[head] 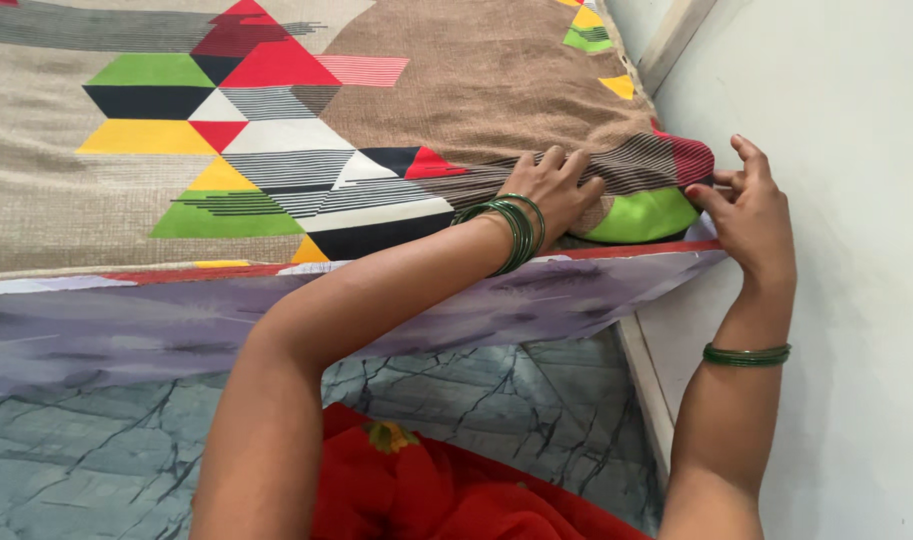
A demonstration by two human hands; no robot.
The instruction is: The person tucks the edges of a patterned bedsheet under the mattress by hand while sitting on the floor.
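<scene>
A brown bedsheet (456,90) with coloured triangles and striped patches covers a mattress (126,330) that has a pale purple side. My left hand (556,188) presses flat on the sheet near the mattress's corner, fingers spread over a striped patch. My right hand (746,205) pinches the sheet's corner, red and green there, right beside the wall. Green bangles sit on both wrists.
A white wall (836,120) runs along the right side, touching the mattress corner, with a pale skirting strip (641,380) at its foot. Grey stone-pattern floor (496,390) lies below the mattress. Red clothing (416,490) shows at the bottom centre.
</scene>
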